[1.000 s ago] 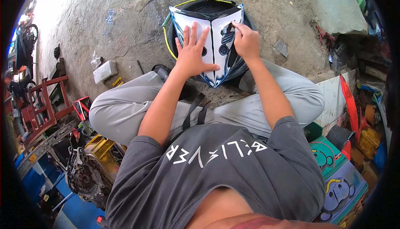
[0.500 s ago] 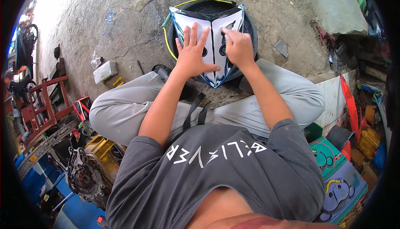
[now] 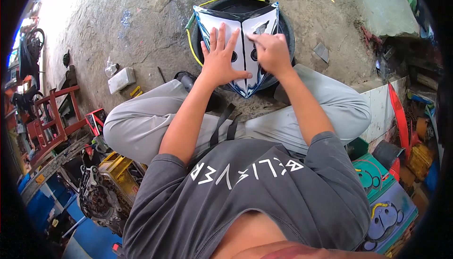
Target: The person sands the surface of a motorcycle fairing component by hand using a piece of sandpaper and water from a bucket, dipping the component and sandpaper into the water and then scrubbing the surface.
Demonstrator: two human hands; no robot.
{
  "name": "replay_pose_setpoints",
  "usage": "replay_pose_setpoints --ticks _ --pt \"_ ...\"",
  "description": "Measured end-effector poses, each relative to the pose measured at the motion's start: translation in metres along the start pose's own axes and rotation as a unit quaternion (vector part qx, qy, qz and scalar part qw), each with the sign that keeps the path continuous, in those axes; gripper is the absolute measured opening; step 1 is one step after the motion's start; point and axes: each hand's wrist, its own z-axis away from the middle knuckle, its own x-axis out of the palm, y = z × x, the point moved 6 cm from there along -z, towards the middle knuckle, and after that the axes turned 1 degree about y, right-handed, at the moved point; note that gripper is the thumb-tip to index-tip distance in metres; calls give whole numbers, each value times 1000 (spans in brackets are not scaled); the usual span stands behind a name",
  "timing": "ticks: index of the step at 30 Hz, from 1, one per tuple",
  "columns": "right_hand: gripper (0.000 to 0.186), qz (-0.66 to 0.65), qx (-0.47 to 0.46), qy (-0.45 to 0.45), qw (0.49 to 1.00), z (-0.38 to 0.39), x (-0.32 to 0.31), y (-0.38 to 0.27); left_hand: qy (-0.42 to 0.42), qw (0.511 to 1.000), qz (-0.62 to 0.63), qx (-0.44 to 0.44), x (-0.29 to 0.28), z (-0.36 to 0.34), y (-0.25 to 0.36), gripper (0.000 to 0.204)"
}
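Observation:
A pointed white shell-like panel (image 3: 251,23) with blue edging and a dark centre line rests across a round dark tub (image 3: 289,35) between my legs. It looks like a piece of vehicle fairing, its tip toward me. My left hand (image 3: 219,63) lies spread on the panel's left half, with nothing in its grasp. On the right half, my right hand (image 3: 273,54) is bent closed, its fingertips against the white surface near a black marking. Whatever those fingers may pinch is hidden. A yellow-green strip (image 3: 190,44) runs round the tub's left rim.
At the left lie a pale block (image 3: 121,80), a red metal frame (image 3: 56,112) and a greasy engine part (image 3: 100,197). A grey flat scrap (image 3: 322,52) sits right of the tub. A red curved panel (image 3: 397,117) and coloured boxes (image 3: 384,216) stand at my right.
My right hand's fingertips have shifted slightly left and down across the panel. My left hand keeps its place on it. The whole view has shifted a little.

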Motion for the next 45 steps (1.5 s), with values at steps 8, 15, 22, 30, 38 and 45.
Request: replay_pose_setpoints --ticks 8,15,22,30,38,45 --pt "28 -62 39 37 997 6 6 4 5 1000 1 4 0 -1 -1 149" --pt "29 -70 61 110 990 0 -3 43 12 1000 9 7 4 -1 2 148" --pt "28 -104 56 70 991 -8 -10 27 10 1000 1 1 1 -2 0 148" --pt "29 -23 41 42 998 5 3 1 9 1000 -2 4 1 -1 -1 149" --pt "30 -83 90 104 987 -2 2 43 5 1000 -2 1 1 -1 1 149" --pt "32 -46 68 58 995 -5 -3 32 9 1000 1 5 3 -1 0 150"
